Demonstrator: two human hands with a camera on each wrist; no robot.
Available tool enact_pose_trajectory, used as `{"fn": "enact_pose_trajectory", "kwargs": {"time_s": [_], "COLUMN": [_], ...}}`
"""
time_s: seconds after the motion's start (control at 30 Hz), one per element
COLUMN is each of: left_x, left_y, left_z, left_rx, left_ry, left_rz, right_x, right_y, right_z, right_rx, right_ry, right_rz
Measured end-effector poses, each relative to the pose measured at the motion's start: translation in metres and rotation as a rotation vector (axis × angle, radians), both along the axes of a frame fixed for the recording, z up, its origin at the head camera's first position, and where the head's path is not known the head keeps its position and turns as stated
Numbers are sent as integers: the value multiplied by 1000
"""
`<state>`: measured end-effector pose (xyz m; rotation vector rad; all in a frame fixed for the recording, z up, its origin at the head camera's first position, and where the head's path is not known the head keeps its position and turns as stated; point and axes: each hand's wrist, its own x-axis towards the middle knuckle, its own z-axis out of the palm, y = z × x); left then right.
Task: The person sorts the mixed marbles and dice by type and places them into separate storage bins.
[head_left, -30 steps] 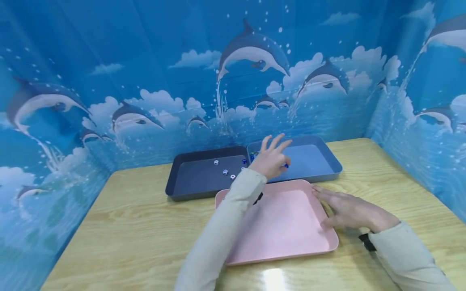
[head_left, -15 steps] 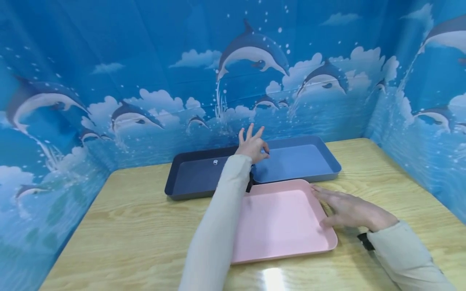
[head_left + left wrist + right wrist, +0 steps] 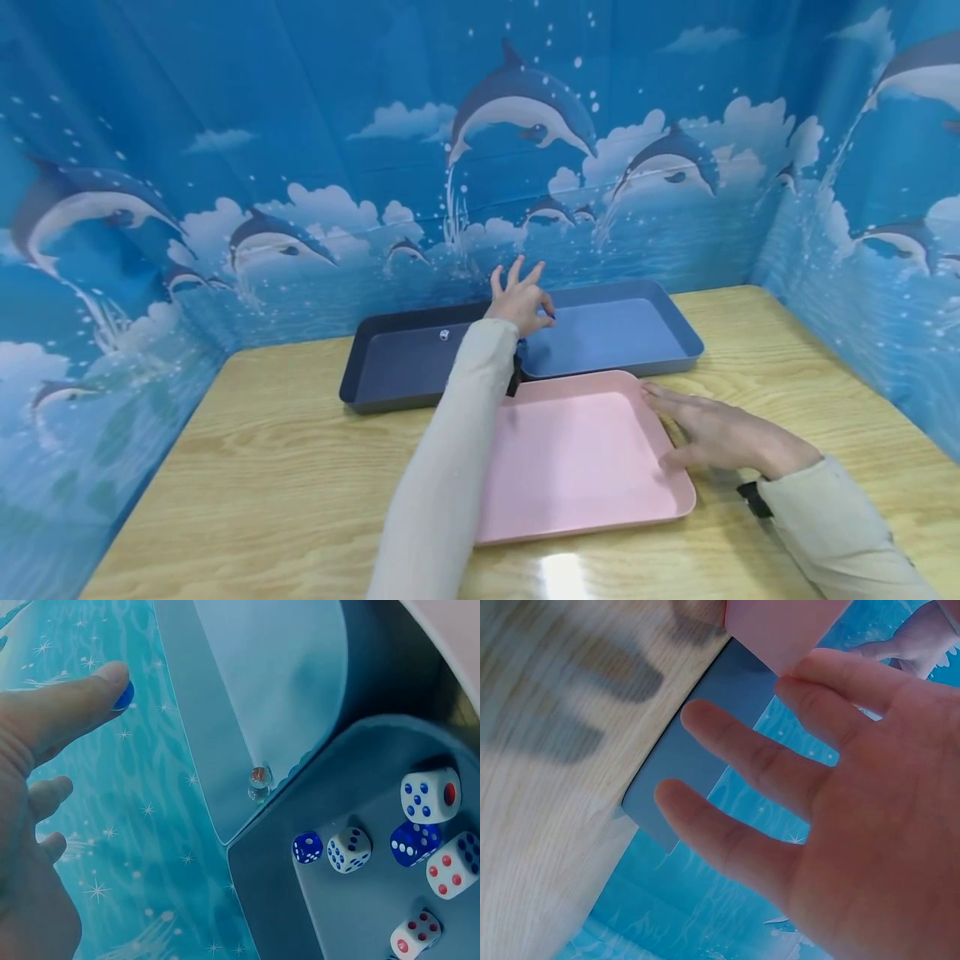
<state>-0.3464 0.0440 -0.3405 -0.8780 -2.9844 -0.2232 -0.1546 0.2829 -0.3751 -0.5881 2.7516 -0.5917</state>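
Observation:
My left hand [image 3: 517, 302] is over the place where the black tray [image 3: 390, 400] meets the blue tray [image 3: 637, 362]. Its thumb and index finger pinch a small glossy blue marble [image 3: 124, 697], mostly hidden by the fingertip; the other fingers are spread. Below, in the left wrist view, a clear glass marble [image 3: 259, 778] lies in the blue tray's corner. White dice [image 3: 349, 850] and blue dice [image 3: 415, 843] lie in the black tray. My right hand [image 3: 723, 433], fingers extended, rests at the right rim of the pink tray [image 3: 577, 533].
All three trays stand close together on a wooden table [image 3: 285, 483], the pink one nearest me. A single white die [image 3: 444, 334] shows beyond my left arm in the head view. Behind the table hangs a blue curtain [image 3: 337, 125] printed with dolphins.
My left hand has moved left and back from over the blue tray to the trays' meeting edge, still pinching the blue marble; for the last half second it stays put. My right hand has not moved.

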Motion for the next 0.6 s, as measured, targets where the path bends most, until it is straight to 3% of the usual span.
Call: {"fn": "enact_pose_trajectory", "kwargs": {"time_s": [0.6], "left_x": [0], "left_y": [-6], "left_z": [0], "left_rx": [-25], "left_ry": [-29], "left_rz": [37], "right_x": [3], "right_y": [2], "right_z": [-1], "right_rx": [1], "right_ry": [6], "right_rz": [-1]}}
